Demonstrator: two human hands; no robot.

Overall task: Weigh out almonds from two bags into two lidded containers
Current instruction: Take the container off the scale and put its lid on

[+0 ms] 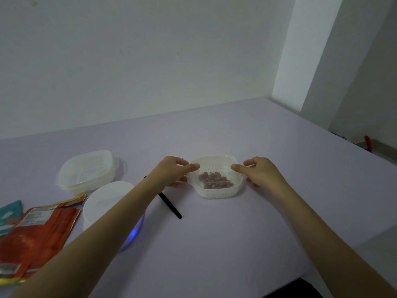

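White slotted plastic container [217, 191] sits near the middle of the pale lilac table [225, 244]. A shallow heap of brown almonds [214, 179] lies in it, so one portion looks to be weighed out and tipped in. The second translucent lidded container [86, 173] stands well apart at the far left and looks empty; that half of the job seems still to do. Nearer the person, a round white scale [103, 201] with a blue glow at its edge lies just beside a crumpled red foil bag [38, 229] and a teal bag [9, 209]. A thin black stick [170, 206] lies between the scale and the almond container.

The left hand [171, 172] and right hand [263, 173] clasp the almond container from opposite sides, thumbs over the rim and fingers curled underneath. Whether a clear lid is already on it is hard to tell, as the view is soft there. Closing it seems the step in hand.
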